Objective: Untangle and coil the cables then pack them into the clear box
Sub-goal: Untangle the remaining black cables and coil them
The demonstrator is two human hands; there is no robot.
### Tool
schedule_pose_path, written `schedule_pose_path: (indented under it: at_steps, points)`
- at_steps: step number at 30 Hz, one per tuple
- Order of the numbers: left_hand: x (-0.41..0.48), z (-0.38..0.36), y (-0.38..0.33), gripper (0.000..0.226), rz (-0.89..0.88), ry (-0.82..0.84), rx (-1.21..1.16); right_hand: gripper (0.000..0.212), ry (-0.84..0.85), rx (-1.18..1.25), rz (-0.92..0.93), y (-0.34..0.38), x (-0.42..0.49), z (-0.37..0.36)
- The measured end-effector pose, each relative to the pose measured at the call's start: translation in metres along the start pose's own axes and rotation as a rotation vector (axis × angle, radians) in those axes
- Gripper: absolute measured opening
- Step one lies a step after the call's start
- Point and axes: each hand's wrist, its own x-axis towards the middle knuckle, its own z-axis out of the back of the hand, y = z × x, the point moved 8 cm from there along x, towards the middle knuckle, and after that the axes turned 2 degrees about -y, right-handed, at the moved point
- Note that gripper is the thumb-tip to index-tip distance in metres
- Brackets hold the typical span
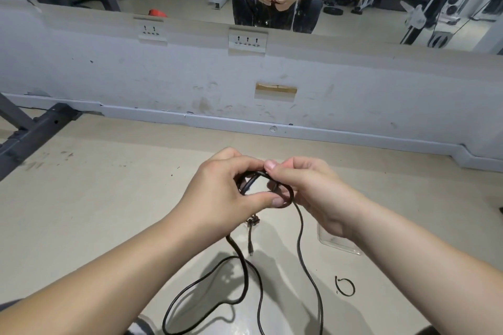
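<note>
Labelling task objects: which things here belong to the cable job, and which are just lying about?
Job: black cable, gripped by left hand and right hand; clear box, partly hidden.
Lying about: wall sockets; metal frame; small black loop, purpose unclear.

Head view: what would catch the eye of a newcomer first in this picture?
At the centre, the left hand and the right hand hold a small loop of black cable; its rest trails onto the floor. Along the top, a wall mirror reflects the same hands.
</note>
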Motion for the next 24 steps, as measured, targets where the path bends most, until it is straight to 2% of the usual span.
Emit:
schedule_pose_path:
  at_steps: [2, 4, 6, 9, 12, 15, 18, 20, 24]
  points:
    - [-0.001, -0.005, 0.004, 0.039, 0.04, 0.052, -0.072, 0.028, -0.016, -0.033, 0.013, 0.0, 0.001, 0.006]
    - [0.0, -0.009, 0.009, 0.025, 0.095, 0.083, -0.146, 0.03, -0.074, -0.067, 0.045, -0.002, 0.004, 0.012]
    - [0.0, -0.011, 0.016, 0.012, 0.171, 0.083, -0.172, 0.029, -0.105, -0.132, 0.048, -0.006, 0.006, 0.013]
    - [0.0, -0.012, 0.025, 0.007, 0.27, 0.073, -0.19, 0.03, -0.146, -0.239, 0.008, -0.017, 0.013, 0.02]
    - [0.002, -0.011, 0.029, 0.003, 0.335, 0.06, -0.359, 0.029, -0.225, -0.052, -0.084, -0.024, 0.023, 0.042]
    - [0.001, -0.012, 0.032, 0.008, 0.368, 0.109, -0.403, 0.025, -0.222, 0.091, -0.119, -0.028, 0.028, 0.049]
    - [-0.003, -0.016, 0.042, 0.024, 0.404, 0.17, -0.21, 0.031, -0.088, 0.054, -0.106, -0.029, 0.027, 0.029]
    - [-0.002, -0.016, 0.042, 0.021, 0.374, 0.163, -0.152, 0.034, -0.019, -0.007, -0.08, -0.026, 0.024, 0.018]
    - [0.006, -0.008, 0.037, 0.025, 0.307, 0.101, -0.321, 0.027, -0.047, -0.17, 0.045, -0.017, 0.018, 0.018]
